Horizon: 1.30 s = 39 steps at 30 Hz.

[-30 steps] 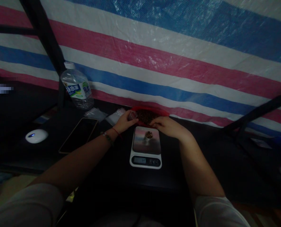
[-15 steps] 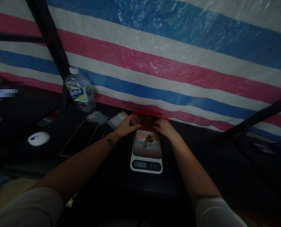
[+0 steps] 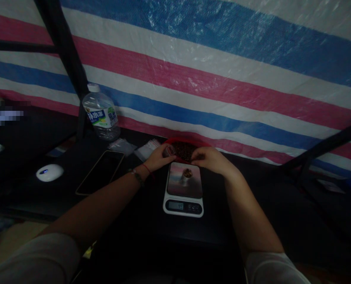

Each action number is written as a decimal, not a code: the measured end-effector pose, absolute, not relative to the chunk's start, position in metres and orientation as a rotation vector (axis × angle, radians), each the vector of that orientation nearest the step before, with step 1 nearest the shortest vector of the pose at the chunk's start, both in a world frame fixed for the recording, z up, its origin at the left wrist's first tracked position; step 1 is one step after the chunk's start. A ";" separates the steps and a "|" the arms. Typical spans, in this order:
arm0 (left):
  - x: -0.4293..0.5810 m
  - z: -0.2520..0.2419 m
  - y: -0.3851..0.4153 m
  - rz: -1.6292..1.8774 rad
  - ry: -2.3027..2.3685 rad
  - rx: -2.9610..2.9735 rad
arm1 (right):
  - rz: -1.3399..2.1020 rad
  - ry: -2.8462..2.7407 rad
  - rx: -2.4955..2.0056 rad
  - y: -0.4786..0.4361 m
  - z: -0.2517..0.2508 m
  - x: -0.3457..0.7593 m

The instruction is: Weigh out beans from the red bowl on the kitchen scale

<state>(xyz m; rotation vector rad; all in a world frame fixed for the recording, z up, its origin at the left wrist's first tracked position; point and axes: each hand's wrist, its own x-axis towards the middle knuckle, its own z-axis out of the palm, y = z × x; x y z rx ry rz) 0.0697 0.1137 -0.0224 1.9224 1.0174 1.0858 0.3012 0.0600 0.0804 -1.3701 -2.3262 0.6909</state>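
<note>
My left hand (image 3: 159,157) is closed round a small clear container (image 3: 170,150) at the left end of a red tray (image 3: 175,140). Dark brown bits (image 3: 185,150) fill the tray. At the tray's right front edge is my right hand (image 3: 206,159), its thumb and fingertips brought together; whatever they hold is too small to make out. Just in front of the tray lies a white digital scale (image 3: 183,212) with a lit display. A small round cup (image 3: 187,176) with brownish pieces in it stands on the scale's plate.
Clear plastic bags (image 3: 146,150) lie left of the tray, near a large clear bottle (image 3: 101,114). A dark phone (image 3: 100,173) and a white rounded device (image 3: 49,172) are further left. A striped sheet (image 3: 193,79) hangs behind, with a black frame post (image 3: 63,43).
My right hand has come back slightly toward me, its wrist and forearm shifting right. My left hand stays in place with the clear container.
</note>
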 end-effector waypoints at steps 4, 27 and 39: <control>0.069 -0.023 0.114 1.088 1.040 1.954 | 0.754 -2.521 -1.295 0.039 0.098 0.286; 0.070 -0.026 0.116 1.104 1.018 1.960 | 0.826 -2.645 -1.354 0.039 0.090 0.284; 0.070 -0.024 0.116 1.070 1.023 1.954 | 0.693 -2.645 -1.438 0.041 0.088 0.286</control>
